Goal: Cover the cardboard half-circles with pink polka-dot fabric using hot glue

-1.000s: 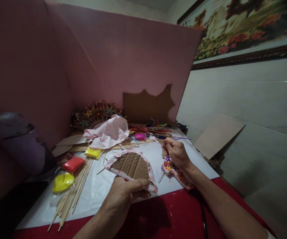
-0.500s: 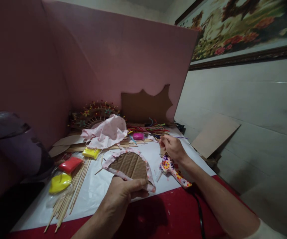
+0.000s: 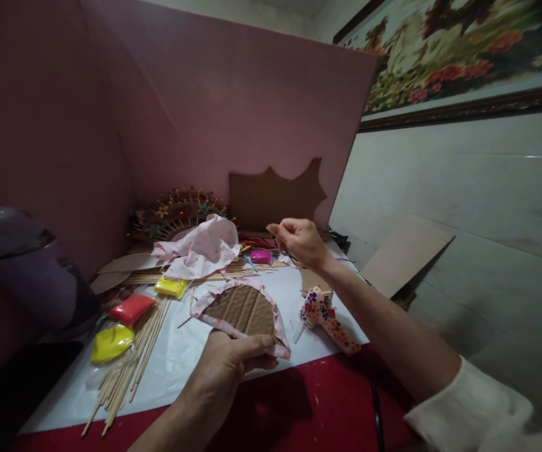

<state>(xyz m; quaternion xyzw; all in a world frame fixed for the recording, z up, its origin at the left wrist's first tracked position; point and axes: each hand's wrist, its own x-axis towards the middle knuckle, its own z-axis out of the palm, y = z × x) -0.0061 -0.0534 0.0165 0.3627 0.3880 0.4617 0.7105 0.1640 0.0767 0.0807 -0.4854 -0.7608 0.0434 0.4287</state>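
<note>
My left hand (image 3: 226, 364) pinches the lower right edge of a half-round cardboard piece (image 3: 245, 309) rimmed with pink patterned fabric. The brown corrugated face is turned up. My right hand (image 3: 299, 238) is raised over the back of the table with its fingers pressed together; whatever they hold, if anything, is too small to make out. Below that hand, a flower-patterned glue gun (image 3: 330, 321) lies on the white sheet (image 3: 177, 351), beside a small cardboard piece (image 3: 309, 280). A crumpled pink cloth (image 3: 205, 248) lies behind the half-round piece.
Wooden sticks (image 3: 146, 351), yellow packets (image 3: 113, 343) and a red packet (image 3: 132, 308) are at the left. A magenta packet (image 3: 260, 257) sits farther back. Cut cardboard (image 3: 275, 201) leans on the pink board (image 3: 233, 94). More cardboard (image 3: 407, 254) stands at the right wall.
My right hand has moved up and to the left, away from the glue gun. My left hand and the half-round piece have barely shifted.
</note>
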